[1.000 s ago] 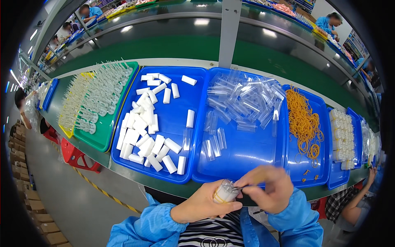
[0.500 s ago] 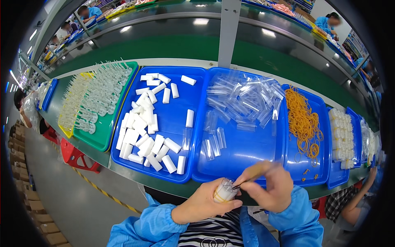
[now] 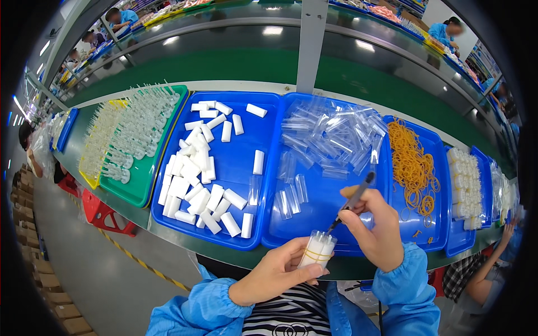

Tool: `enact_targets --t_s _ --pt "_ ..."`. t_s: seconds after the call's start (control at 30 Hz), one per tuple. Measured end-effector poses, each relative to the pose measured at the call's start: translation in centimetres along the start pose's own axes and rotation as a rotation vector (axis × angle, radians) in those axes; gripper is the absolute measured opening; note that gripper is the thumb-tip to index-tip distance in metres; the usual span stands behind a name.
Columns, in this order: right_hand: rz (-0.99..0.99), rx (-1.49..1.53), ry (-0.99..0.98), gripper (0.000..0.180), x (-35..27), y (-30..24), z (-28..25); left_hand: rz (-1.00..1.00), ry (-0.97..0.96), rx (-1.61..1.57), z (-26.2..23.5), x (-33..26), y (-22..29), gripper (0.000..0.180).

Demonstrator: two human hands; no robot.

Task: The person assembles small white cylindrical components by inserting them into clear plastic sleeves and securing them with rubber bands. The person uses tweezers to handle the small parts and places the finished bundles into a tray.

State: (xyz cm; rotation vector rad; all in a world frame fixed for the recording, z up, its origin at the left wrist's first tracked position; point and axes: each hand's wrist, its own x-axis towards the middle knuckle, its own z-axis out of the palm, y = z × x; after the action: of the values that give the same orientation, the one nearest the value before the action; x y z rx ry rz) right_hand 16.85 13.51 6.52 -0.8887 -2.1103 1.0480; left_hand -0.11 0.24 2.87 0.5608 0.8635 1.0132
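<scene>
My left hand [image 3: 280, 270] is closed round a small bundle of clear plastic tubes [image 3: 318, 250] with white cylinders inside. A yellow rubber band circles the bundle, and the tubes' open ends point up. In my right hand [image 3: 376, 228] a slim dark tweezers-like tool [image 3: 355, 198] is pinched between thumb and fingers. It slants down to the left, its tip just at the tops of the tubes. Whether the tip touches a tube, I cannot tell. Behind my hands lies a blue tray of clear tubes [image 3: 336, 131].
Left of that stands a blue tray [image 3: 244, 168] with white cylinders, then a green tray [image 3: 147, 182] of clear stemmed parts. To the right are orange rubber bands [image 3: 412, 162] in a blue tray and stacked white banded bundles [image 3: 465, 185]. A metal post [image 3: 311, 47] rises behind the trays.
My right hand has drawn the tool up and back from inside the tube tops, and it now stands steeper. My left hand has turned the bundle more upright.
</scene>
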Motion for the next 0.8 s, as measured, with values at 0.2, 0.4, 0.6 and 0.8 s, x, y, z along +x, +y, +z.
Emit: enact_targets --t_s 0.2,0.4,0.6,0.8 --pt "0.263 0.362 0.105 0.013 -0.5 0.8 -1.2 0.068 0.032 0.15 -0.4 -0.3 -0.6 0.057" --pt "-0.128 -0.358 -0.006 0.012 0.0 1.7 -1.5 0.228 0.153 0.34 0.1 -0.4 -0.7 0.061" --pt "-0.124 -0.485 -0.056 0.014 -1.2 2.9 -0.8 0.198 0.15 0.36 0.4 -0.5 -0.3 0.065" --pt "0.1 0.47 0.181 0.015 -0.9 -1.7 -1.6 0.246 0.174 0.472 0.7 -0.4 -0.6 0.066"
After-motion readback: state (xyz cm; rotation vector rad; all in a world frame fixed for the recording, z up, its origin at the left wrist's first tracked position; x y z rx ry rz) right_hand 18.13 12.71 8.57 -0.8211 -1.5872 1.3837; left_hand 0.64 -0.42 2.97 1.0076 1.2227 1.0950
